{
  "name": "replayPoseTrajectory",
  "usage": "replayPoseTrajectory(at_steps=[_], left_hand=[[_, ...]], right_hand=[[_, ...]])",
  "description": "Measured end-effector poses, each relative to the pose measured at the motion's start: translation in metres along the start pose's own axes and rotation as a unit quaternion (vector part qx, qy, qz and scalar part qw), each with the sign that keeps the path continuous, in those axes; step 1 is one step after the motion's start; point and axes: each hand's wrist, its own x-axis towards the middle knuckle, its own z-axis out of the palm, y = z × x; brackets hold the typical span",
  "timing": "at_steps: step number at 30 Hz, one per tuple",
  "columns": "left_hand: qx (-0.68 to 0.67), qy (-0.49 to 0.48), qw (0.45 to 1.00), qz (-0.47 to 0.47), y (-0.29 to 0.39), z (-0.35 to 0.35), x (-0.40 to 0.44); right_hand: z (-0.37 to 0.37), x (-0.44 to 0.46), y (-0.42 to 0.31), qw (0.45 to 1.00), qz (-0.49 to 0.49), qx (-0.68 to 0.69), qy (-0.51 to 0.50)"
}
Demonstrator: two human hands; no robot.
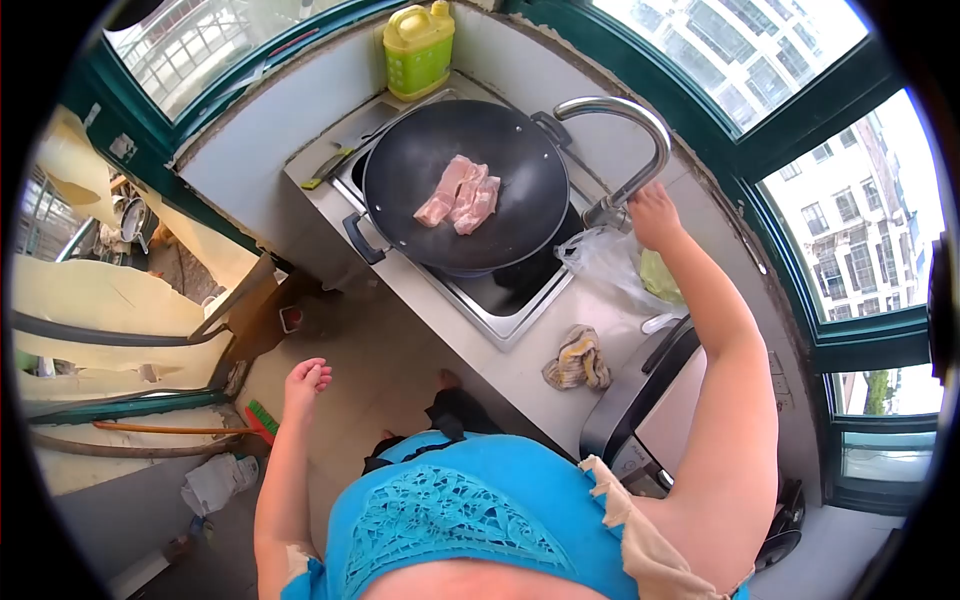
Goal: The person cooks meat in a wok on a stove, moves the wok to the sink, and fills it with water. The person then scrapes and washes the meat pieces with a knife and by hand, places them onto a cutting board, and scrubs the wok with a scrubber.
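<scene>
My right hand (655, 215) reaches across the counter and closes at the lower part of the curved metal faucet (655, 130); its fingertips are partly hidden. Away from the counter, over the floor, my left hand (308, 382) has its fingers curled in, with nothing visible in them. Two pieces of raw meat (462, 195) lie in a large black wok (400, 130) on the stove (505, 318). The faucet's spout points toward the wok's right rim. Below my right wrist sits a clear plastic bag (607, 258), with something pale green (660, 277) beside it.
A crumpled striped cloth (578, 358) and a dark-edged appliance (640, 395) occupy the near counter. Behind the wok stands a yellow-green jug (418, 52). A green-handled utensil (328, 170) lies left of the wok. On the floor side rests a broom (262, 420).
</scene>
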Motion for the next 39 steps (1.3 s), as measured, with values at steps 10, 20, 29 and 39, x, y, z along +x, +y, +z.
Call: replayPoseTrajectory(at_steps=[10, 20, 29, 39], left_hand=[[-0.004, 0.025, 0.992, -0.121, -0.094, -0.06, -0.086], [0.03, -0.016, 0.994, -0.101, -0.219, -0.154, -0.151], [-0.025, 0.022, 0.989, -0.141, -0.323, -0.218, -0.235], [-0.1, -0.019, 0.994, -0.029, -0.249, -0.222, -0.237]], right_hand=[[-0.012, -0.009, -0.011, 0.958, 0.069, -0.041, -0.275], [-0.206, -0.129, -0.219, 0.956, -0.064, 0.286, 0.012], [-0.235, -0.272, -0.421, 0.857, -0.194, 0.358, -0.316], [-0.203, -0.337, -0.449, 0.873, -0.14, 0.405, -0.234]])
